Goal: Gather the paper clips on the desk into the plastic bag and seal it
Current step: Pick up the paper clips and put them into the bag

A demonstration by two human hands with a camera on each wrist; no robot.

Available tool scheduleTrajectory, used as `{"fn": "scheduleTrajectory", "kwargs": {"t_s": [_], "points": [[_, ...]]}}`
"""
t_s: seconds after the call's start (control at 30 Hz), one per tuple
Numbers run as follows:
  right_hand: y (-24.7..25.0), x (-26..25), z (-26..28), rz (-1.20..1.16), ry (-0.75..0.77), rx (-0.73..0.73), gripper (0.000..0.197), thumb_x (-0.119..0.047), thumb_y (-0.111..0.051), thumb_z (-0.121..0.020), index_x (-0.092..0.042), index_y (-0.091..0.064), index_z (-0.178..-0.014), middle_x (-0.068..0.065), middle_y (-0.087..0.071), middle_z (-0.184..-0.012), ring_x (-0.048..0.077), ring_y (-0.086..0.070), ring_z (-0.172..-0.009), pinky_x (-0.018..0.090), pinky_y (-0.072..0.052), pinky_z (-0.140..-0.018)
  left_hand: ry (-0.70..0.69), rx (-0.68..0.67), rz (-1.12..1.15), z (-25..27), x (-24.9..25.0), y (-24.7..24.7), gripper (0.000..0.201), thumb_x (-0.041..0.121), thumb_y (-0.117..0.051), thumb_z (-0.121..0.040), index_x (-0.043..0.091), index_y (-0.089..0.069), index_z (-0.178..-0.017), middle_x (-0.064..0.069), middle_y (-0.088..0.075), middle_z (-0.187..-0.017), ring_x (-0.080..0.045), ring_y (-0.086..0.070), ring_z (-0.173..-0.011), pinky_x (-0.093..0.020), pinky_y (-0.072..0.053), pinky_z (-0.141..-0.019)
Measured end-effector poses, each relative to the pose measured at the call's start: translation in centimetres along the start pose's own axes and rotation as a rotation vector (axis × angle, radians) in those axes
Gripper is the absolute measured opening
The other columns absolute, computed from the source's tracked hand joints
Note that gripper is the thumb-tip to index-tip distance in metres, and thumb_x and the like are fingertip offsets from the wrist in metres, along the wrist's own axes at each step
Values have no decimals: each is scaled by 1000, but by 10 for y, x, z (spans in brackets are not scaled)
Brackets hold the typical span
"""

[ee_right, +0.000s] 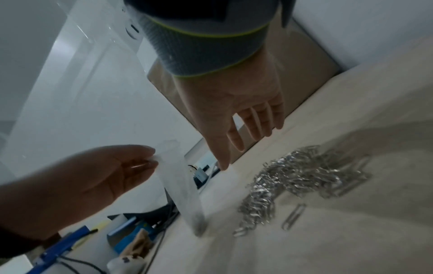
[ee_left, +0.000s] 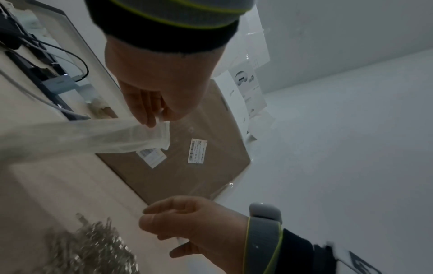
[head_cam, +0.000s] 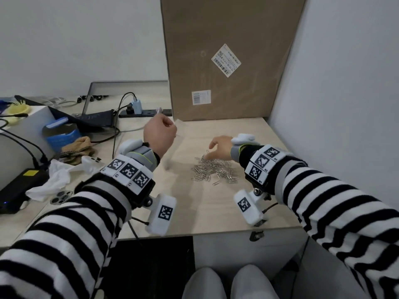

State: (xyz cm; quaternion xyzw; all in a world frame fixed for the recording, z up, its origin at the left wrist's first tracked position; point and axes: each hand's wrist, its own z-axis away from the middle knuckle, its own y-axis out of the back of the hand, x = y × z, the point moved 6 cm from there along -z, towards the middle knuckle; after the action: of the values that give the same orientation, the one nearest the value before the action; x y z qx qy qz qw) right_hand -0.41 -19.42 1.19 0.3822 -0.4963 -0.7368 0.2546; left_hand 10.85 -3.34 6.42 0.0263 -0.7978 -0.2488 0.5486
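Observation:
A pile of silver paper clips (head_cam: 213, 170) lies on the light wooden desk (head_cam: 194, 212); the same paper clips (ee_right: 293, 183) (ee_left: 98, 246) show in both wrist views. My left hand (head_cam: 160, 134) is raised above the desk and pinches the top edge of a clear plastic bag (head_cam: 172, 147), which hangs down blurred. That bag (ee_left: 93, 138) (ee_right: 180, 185) dangles from the left hand (ee_left: 152, 111) (ee_right: 93, 176). My right hand (head_cam: 220, 147) hovers just above the far edge of the pile, fingers loose and holding nothing. The right hand (ee_right: 236, 118) (ee_left: 194, 222) reads the same there.
A tall cardboard box (head_cam: 228, 57) stands against the wall behind the pile. A power strip with a charger (head_cam: 138, 108), cables, a blue box (head_cam: 62, 137), crumpled tissue (head_cam: 54, 178) and a black device (head_cam: 15, 188) crowd the desk's left side. A white wall (head_cam: 334, 83) closes the right.

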Motion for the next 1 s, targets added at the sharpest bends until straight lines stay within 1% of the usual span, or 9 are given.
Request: {"fn": "scheduleTrajectory", "kwargs": {"t_s": [0.1,0.2,0.33,0.47,0.57,0.67,0.8,0.93,1.0], "points": [[-20,4,-3,152,-52,-85,92,-78,-60,-56,-31,-43,-134,4,-46,-139,26,-53,-117,42,-48,-95,49,-82,7,10,-15,-13,14,9,-53,-75,20,-53,-67,-2,-63,-63,-28,-68,-72,-47,-57,-76],[-38,4,-5,237,-49,-168,97,-75,-61,-63,-29,-30,-143,11,-36,-147,33,-47,-124,46,-45,-98,74,-127,43,20,-21,-22,15,5,-53,-79,16,-53,-69,-3,-60,-65,-25,-64,-63,-43,-59,-74],[-52,0,-8,207,-5,-148,77,-59,-67,-73,-25,-39,-137,9,-44,-138,28,-51,-118,38,-45,-94,59,-167,79,27,-23,-31,11,4,-52,-82,12,-54,-74,-7,-59,-74,-20,-61,-62,-36,-56,-66],[-47,-3,-7,143,50,-60,50,-36,-64,-85,-16,-49,-128,12,-52,-130,29,-56,-112,32,-44,-84,86,-189,129,29,-29,-37,8,3,-53,-83,9,-55,-78,-4,-56,-71,-18,-60,-60,-36,-55,-66],[-46,-2,-6,43,76,-24,42,-18,-63,-88,-8,-53,-127,16,-55,-129,32,-55,-117,33,-44,-88,99,-202,141,31,-32,-42,2,4,-54,-85,5,-56,-84,-3,-56,-70,-17,-60,-59,-36,-56,-68],[-45,2,-6,16,69,9,34,-16,-61,-87,-7,-59,-120,15,-61,-122,31,-59,-111,37,-47,-90,106,-208,145,33,-34,-46,2,4,-55,-85,5,-55,-83,-3,-56,-69,-16,-60,-58,-37,-56,-69],[-46,9,-4,-10,39,30,27,-8,-50,-91,-3,-64,-113,16,-65,-118,30,-62,-94,28,-46,-65,123,-212,150,34,-34,-50,10,3,-54,-86,8,-53,-78,-4,-57,-69,-16,-59,-57,-38,-56,-71],[-34,21,-4,-104,-37,60,25,-13,-54,-93,-4,-68,-111,12,-68,-117,20,-59,-89,28,-49,-86,138,-214,164,34,-34,-51,12,2,-53,-86,9,-53,-76,-5,-57,-70,-15,-60,-58,-34,-56,-68],[-26,29,-2,-204,-70,84,24,-18,-58,-91,-8,-70,-109,8,-69,-115,19,-60,-89,27,-49,-85,146,-215,174,35,-33,-51,12,2,-53,-86,8,-53,-77,-5,-57,-69,-14,-60,-57,-27,-54,-62]]}}
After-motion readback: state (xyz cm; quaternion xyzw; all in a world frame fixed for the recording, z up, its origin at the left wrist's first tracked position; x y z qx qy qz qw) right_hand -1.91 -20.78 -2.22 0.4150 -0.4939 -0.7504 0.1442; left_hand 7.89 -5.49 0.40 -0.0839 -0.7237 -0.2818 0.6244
